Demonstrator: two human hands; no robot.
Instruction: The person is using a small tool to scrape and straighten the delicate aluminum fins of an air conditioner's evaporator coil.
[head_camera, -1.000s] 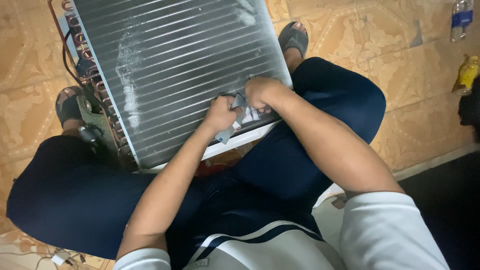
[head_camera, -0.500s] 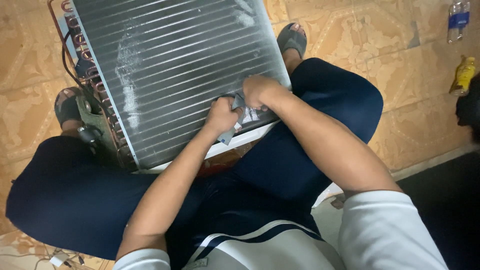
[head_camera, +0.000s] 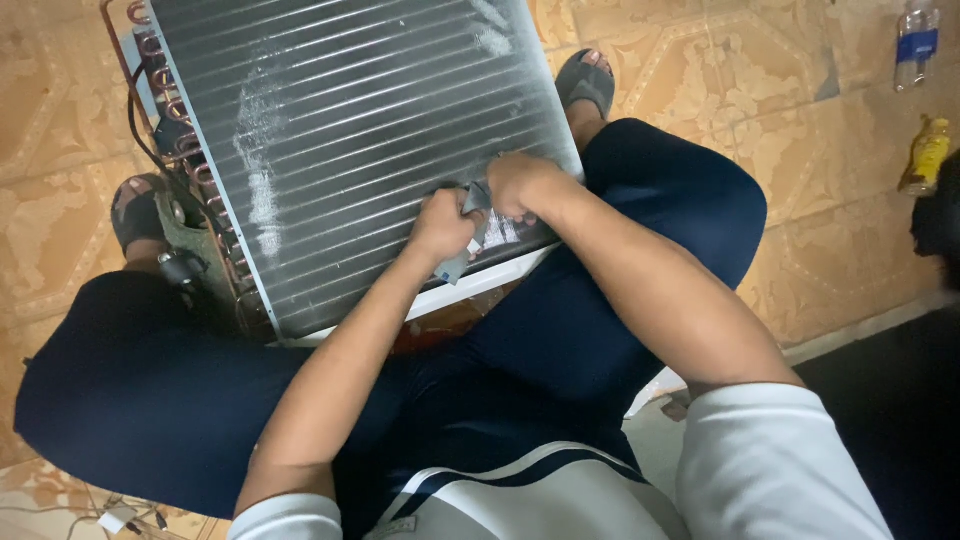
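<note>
A large finned metal coil unit with copper tube bends along its left side leans between my knees. Both hands grip a small grey tool pressed against the fins near the unit's lower right corner. My left hand is closed on the tool's lower part. My right hand is closed on its upper part. White patches mark the fins on the left and at the top right. I sit with dark blue trousers and sandals either side of the unit.
Patterned tan floor tiles surround me. A clear bottle with a blue label and a yellow bottle stand at the far right. A white plug and cables lie at the bottom left.
Both hands have shifted slightly on the fins with the grey tool; the unit and my legs stay in place.
</note>
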